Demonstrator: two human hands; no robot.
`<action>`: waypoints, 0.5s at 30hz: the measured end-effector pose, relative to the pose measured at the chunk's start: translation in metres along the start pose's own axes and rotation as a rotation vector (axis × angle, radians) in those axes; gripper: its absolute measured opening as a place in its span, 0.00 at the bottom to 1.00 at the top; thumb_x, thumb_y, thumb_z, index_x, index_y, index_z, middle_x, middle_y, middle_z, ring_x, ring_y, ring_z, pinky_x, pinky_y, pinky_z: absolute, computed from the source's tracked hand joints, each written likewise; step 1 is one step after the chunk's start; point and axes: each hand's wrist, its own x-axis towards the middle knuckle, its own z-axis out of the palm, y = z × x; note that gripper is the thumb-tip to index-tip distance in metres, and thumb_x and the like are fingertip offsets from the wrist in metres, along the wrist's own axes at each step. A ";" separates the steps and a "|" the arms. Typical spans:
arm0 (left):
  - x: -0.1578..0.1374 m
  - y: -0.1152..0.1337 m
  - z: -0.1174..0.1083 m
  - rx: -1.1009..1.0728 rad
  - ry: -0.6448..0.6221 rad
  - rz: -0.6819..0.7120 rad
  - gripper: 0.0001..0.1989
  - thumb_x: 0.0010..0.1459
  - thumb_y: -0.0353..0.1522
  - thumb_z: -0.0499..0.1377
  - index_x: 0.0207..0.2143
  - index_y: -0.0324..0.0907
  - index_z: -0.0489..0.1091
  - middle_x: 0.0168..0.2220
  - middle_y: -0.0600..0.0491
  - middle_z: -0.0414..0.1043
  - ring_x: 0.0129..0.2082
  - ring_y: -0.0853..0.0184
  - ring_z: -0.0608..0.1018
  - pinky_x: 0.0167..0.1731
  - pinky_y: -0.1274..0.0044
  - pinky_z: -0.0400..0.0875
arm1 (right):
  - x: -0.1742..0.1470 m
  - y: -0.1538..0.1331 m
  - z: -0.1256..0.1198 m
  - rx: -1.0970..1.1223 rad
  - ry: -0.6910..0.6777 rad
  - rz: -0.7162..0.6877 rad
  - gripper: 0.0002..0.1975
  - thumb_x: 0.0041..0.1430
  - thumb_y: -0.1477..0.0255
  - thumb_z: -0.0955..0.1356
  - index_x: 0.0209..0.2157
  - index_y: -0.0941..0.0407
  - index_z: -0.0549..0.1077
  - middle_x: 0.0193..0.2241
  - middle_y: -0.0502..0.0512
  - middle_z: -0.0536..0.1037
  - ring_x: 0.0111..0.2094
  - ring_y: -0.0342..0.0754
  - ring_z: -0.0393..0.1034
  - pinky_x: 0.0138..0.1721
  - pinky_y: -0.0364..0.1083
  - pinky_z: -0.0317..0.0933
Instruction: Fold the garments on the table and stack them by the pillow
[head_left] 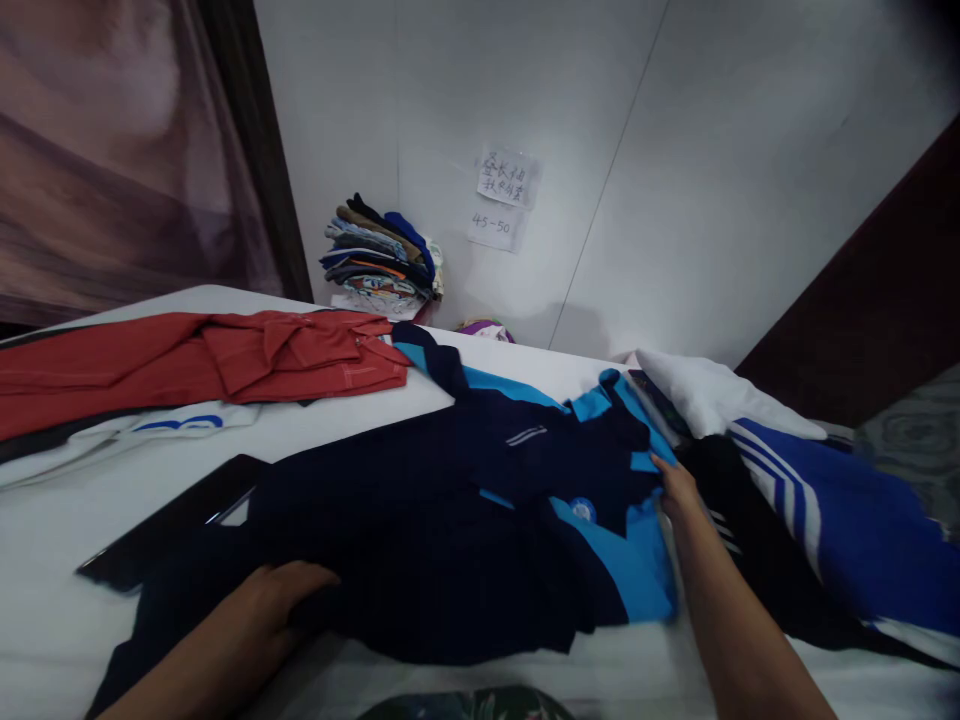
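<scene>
A dark navy jacket (390, 500) with bright blue panels and a round badge lies spread over the white table, partly rumpled. At its lower left, my left hand (281, 600) is closed on the dark fabric, fingers curled over it. My right hand (673, 483) pinches the blue-trimmed edge at the jacket's right side, fingers partly hidden by the cloth. A flat black glossy panel (172, 520) lies partly beneath the jacket's left end.
Red garments (187, 365) lie along the table's left side, over a white one (180, 425). To the right are a blue garment with white stripes (862, 510) and black clothing (750, 540). A folded clothes stack (379, 250) stands by the wall, below handwritten notes (504, 180).
</scene>
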 end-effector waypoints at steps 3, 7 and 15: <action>0.004 -0.003 -0.001 -0.022 -0.056 0.029 0.27 0.34 0.30 0.51 0.35 0.65 0.77 0.41 0.63 0.79 0.45 0.57 0.79 0.49 0.68 0.72 | -0.028 0.028 -0.058 0.002 0.078 0.192 0.26 0.46 0.61 0.70 0.48 0.54 0.73 0.37 0.57 0.82 0.36 0.58 0.78 0.32 0.51 0.74; 0.007 -0.017 -0.016 -0.096 -0.184 0.023 0.28 0.42 0.39 0.59 0.50 0.66 0.70 0.51 0.64 0.74 0.52 0.57 0.75 0.52 0.69 0.70 | -0.047 0.040 -0.090 -0.047 0.045 0.294 0.29 0.45 0.58 0.71 0.49 0.56 0.73 0.38 0.61 0.81 0.36 0.60 0.78 0.28 0.50 0.73; 0.058 -0.026 -0.068 0.196 0.288 -0.190 0.30 0.56 0.48 0.47 0.52 0.38 0.68 0.52 0.44 0.72 0.51 0.53 0.74 0.53 0.63 0.65 | -0.044 0.001 -0.050 -0.801 0.164 -0.379 0.37 0.52 0.58 0.65 0.59 0.66 0.62 0.60 0.74 0.62 0.62 0.67 0.54 0.60 0.63 0.52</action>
